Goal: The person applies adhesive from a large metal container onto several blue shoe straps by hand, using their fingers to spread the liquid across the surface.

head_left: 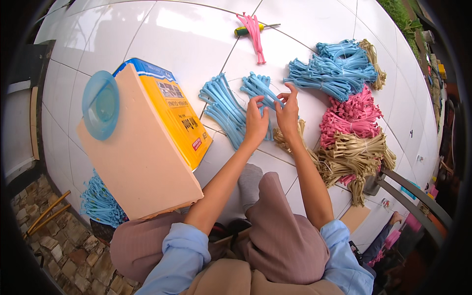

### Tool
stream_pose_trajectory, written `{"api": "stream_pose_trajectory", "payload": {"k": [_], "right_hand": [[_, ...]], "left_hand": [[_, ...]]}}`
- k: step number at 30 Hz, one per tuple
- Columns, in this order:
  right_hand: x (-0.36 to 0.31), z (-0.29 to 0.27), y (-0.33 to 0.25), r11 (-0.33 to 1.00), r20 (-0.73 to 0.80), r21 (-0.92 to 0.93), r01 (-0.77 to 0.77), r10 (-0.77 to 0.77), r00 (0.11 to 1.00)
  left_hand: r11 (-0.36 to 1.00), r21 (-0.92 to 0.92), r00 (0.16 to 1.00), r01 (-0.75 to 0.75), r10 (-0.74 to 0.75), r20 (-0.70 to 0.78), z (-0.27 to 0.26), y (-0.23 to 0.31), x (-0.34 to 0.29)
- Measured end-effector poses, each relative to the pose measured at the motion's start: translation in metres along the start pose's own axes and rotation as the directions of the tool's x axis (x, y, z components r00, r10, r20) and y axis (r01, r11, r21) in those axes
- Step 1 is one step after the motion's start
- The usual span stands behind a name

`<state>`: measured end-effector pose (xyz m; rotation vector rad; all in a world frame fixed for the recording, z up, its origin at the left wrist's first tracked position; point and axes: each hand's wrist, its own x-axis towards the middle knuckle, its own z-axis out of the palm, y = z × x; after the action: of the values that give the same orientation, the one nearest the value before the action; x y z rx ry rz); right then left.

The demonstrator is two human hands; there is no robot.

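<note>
Blue strips [259, 86] lie just beyond the half-curled left hand [256, 120] and right hand [287, 112], whose grip I can't tell; even pressure from both sides would keep the strips aligned.

Dark lettering [189, 123], red label [196, 144], on yellow container [173, 116]

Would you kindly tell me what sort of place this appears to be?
Probably a porch or terrace used for handwork: white floor tiles, greenery along the edge, and blue strip bundles laid out.
</note>
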<state>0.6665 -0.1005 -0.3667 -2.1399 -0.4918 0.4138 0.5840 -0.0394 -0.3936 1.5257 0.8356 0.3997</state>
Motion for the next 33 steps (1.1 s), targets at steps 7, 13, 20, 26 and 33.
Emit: {"api": "stream_pose_trajectory", "payload": {"k": [7, 13, 20, 26, 33], "right_hand": [[-0.017, -0.045, -0.093, 0.776, 0.071, 0.606, -0.173, 0.164, 0.984], [-0.055, -0.086, -0.174, 0.585, 0.140, 0.789, -0.184, 0.121, 0.983], [-0.083, -0.083, -0.180, 0.555, 0.158, 0.816, -0.161, 0.054, 0.986], [-0.102, -0.090, -0.197, 0.618, 0.143, 0.786, 0.014, -0.204, 0.968], [-0.077, -0.168, -0.241, 0.917, 0.035, 0.129, 0.377, -0.385, 0.922]], "left_hand": [[0.917, -0.279, 0.956, 0.286, -0.294, 0.014, -0.008, 0.054, -0.021], [0.944, -0.219, 0.940, 0.248, -0.289, -0.183, -0.038, 0.125, -0.032], [0.659, -0.606, 0.878, 0.445, -0.187, 0.442, -0.077, 0.201, -0.041], [0.905, -0.365, 0.974, 0.217, -0.176, 0.142, -0.096, 0.230, -0.046], [0.981, -0.188, 0.919, 0.047, 0.032, 0.393, -0.152, 0.301, -0.085]]}}
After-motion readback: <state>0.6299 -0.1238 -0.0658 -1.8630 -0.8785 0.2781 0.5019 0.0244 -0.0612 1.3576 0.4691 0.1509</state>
